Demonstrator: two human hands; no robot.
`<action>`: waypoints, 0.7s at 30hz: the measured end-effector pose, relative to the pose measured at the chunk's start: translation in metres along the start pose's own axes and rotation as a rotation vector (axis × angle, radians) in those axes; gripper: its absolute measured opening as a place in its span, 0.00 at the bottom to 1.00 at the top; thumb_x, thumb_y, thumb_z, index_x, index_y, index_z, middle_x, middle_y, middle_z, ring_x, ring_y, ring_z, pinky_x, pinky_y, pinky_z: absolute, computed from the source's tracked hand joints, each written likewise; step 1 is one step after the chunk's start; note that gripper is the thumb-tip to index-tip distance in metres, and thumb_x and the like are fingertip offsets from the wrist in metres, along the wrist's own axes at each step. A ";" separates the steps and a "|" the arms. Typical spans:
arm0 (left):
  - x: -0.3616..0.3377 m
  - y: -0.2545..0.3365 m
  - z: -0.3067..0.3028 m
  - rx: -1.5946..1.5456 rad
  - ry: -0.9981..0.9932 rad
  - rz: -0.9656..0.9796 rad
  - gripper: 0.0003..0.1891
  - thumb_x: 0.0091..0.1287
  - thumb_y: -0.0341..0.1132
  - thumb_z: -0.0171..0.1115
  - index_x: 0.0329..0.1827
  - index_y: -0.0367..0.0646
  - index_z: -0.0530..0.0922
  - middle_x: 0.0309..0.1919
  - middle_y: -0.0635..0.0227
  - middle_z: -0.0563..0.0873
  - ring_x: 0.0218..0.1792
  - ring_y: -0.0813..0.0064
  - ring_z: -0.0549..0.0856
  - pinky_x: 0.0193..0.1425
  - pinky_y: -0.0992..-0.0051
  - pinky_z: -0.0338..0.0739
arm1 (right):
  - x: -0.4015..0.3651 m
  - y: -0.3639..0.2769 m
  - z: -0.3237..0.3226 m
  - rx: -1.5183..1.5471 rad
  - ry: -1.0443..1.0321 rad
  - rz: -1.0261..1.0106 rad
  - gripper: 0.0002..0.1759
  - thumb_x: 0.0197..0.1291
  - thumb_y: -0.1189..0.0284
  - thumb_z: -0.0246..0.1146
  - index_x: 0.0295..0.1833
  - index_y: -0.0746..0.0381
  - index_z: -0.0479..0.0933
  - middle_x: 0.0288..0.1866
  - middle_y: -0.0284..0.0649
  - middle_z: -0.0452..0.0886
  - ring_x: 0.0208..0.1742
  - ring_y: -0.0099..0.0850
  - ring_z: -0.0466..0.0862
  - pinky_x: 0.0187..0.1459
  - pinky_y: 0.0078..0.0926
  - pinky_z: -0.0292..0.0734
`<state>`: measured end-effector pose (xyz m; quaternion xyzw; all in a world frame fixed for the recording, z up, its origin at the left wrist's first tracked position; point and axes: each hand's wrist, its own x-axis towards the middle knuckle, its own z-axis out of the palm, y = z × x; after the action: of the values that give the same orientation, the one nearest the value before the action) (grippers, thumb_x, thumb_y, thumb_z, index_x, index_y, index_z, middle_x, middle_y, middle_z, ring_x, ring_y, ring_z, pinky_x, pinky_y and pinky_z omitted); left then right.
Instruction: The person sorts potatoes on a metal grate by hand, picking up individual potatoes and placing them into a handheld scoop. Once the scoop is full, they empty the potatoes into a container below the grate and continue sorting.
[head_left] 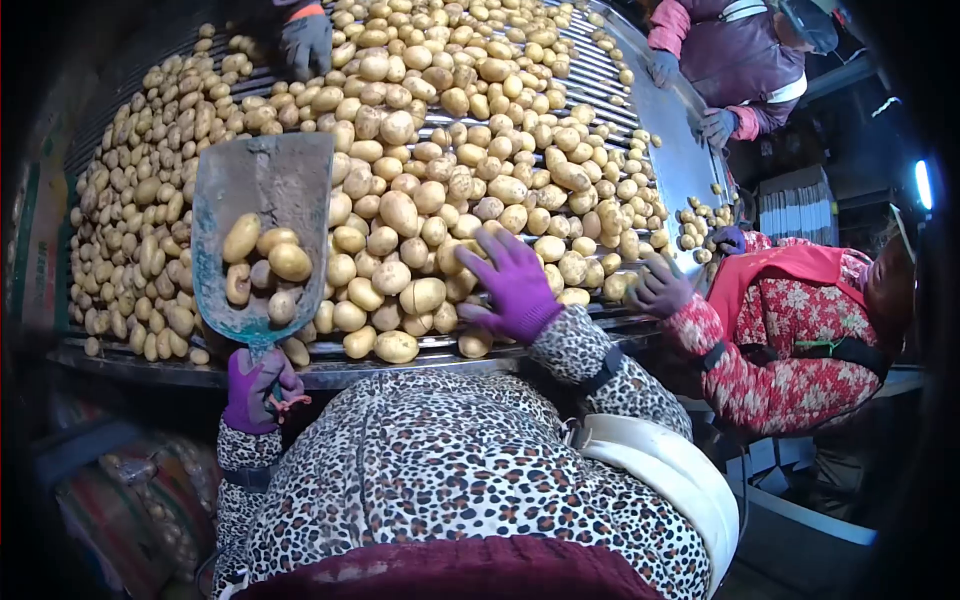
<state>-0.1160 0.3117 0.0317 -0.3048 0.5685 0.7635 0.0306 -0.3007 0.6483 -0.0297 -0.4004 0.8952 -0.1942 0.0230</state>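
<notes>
My left hand point(258, 388), in a purple glove, is closed around the handle end of a scoop shovel point(270, 175). The shovel's worn blue-green pan rests over the potatoes on the left, with several potatoes point(290, 262) lying in it. My right hand point(515, 285), gloved in purple too, is spread with fingers apart over the near side of the potato heap point(430, 195). Its fingertips are right at some potatoes, and nothing is gripped in it. The heap covers a rack of metal bars point(590, 80) in front of me.
On the right, a person in a red patterned jacket point(800, 340) reaches a gloved hand point(660, 287) to the potatoes. Another person point(735, 55) stands at the far right edge. A gloved hand point(307, 42) comes in at the top. Filled sacks point(120, 510) lie low at left.
</notes>
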 end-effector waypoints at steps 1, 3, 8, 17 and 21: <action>0.002 -0.001 -0.004 0.026 -0.014 -0.003 0.14 0.69 0.38 0.62 0.29 0.38 0.73 0.18 0.66 0.76 0.15 0.74 0.78 0.18 0.77 0.73 | -0.018 0.006 0.004 -0.074 -0.047 0.023 0.42 0.55 0.50 0.68 0.74 0.48 0.65 0.76 0.45 0.64 0.75 0.54 0.62 0.73 0.56 0.56; 0.006 -0.004 -0.008 0.029 -0.007 -0.020 0.15 0.69 0.40 0.62 0.29 0.38 0.74 0.17 0.66 0.76 0.15 0.74 0.78 0.18 0.77 0.74 | -0.033 0.024 0.005 -0.199 -0.143 0.049 0.42 0.55 0.47 0.66 0.74 0.46 0.65 0.79 0.42 0.61 0.77 0.56 0.58 0.76 0.57 0.50; 0.003 -0.001 -0.003 -0.020 0.031 -0.015 0.15 0.70 0.38 0.61 0.28 0.39 0.73 0.18 0.66 0.76 0.16 0.75 0.77 0.20 0.77 0.73 | -0.040 0.074 -0.007 -0.329 -0.199 0.280 0.40 0.54 0.53 0.69 0.74 0.39 0.66 0.82 0.41 0.53 0.79 0.55 0.53 0.75 0.57 0.49; -0.004 -0.004 -0.004 -0.041 0.078 -0.046 0.10 0.71 0.35 0.60 0.37 0.40 0.70 0.21 0.64 0.76 0.20 0.74 0.79 0.24 0.76 0.76 | 0.011 0.072 -0.031 -0.251 -0.028 0.230 0.33 0.56 0.55 0.69 0.68 0.44 0.72 0.74 0.47 0.66 0.72 0.51 0.67 0.71 0.51 0.62; -0.006 -0.003 0.001 -0.043 0.088 -0.028 0.11 0.71 0.35 0.60 0.34 0.39 0.71 0.21 0.65 0.77 0.19 0.73 0.79 0.23 0.76 0.74 | 0.053 -0.015 -0.024 0.007 -0.046 -0.233 0.40 0.50 0.52 0.73 0.70 0.46 0.70 0.75 0.47 0.65 0.73 0.53 0.65 0.72 0.58 0.59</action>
<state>-0.1104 0.3151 0.0318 -0.3464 0.5484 0.7610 0.0096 -0.3309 0.6087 0.0041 -0.5059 0.8413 -0.1892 0.0222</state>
